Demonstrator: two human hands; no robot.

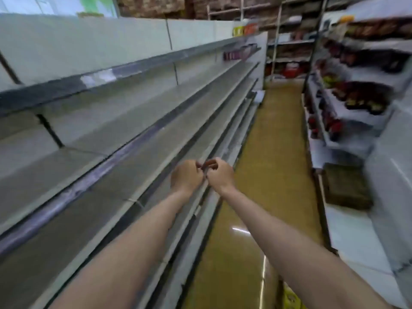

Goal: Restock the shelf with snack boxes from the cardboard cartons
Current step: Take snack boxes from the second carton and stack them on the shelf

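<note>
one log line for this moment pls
stage: pre-restock | left hand: fingers curled, at right hand | right hand: pinches small dark item | shelf: bare nearby | snack boxes in hand: none

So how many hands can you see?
2. The left hand and the right hand meet out front beside the bare shelf, pinching a small dark thing too blurred to name.

Long grey tiered shelf [138, 121] along the aisle's left, boards bare, few packets far end
</note>
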